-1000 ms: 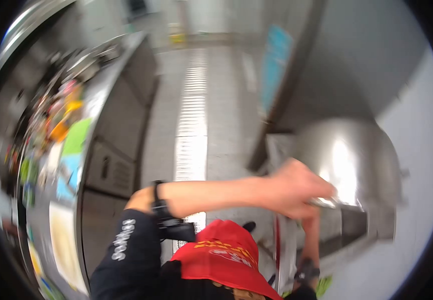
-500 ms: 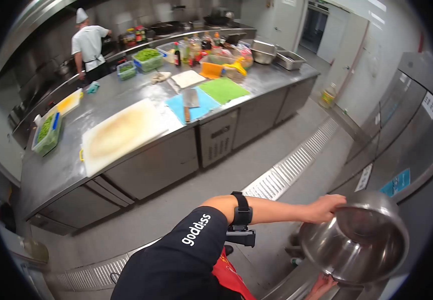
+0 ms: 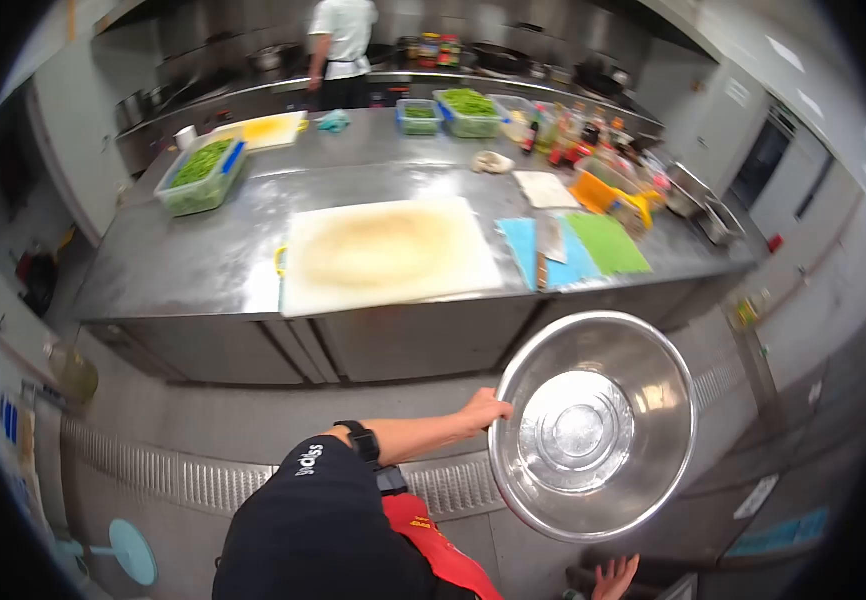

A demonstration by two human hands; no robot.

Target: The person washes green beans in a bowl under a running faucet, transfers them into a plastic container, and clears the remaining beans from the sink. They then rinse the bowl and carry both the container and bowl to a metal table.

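Note:
A large stainless-steel mixing bowl [image 3: 593, 420] is held in the air in front of me, its shiny inside facing me. My left hand [image 3: 483, 410] is closed on the left side of its rim. Below the bowl, near the bottom edge of the view, is my right hand [image 3: 615, 578], its fingers spread and apart from the bowl. Beyond, a steel worktable carries a stained white cutting board [image 3: 388, 250]. A cleaver [image 3: 547, 245] lies on a blue mat [image 3: 513, 240] beside a green mat [image 3: 605, 243].
The steel worktable [image 3: 203, 270] runs across the view. On it stand tubs of chopped greens [image 3: 193, 180], sauce bottles [image 3: 578, 135] and steel pans [image 3: 688, 190]. A person in white [image 3: 343, 45] stands at the stoves behind. A drain grate [image 3: 193, 480] crosses the floor.
My view has turned left toward the worktable. The bowl has swung round with my left hand, its inside now facing me. My right hand has come off the bowl.

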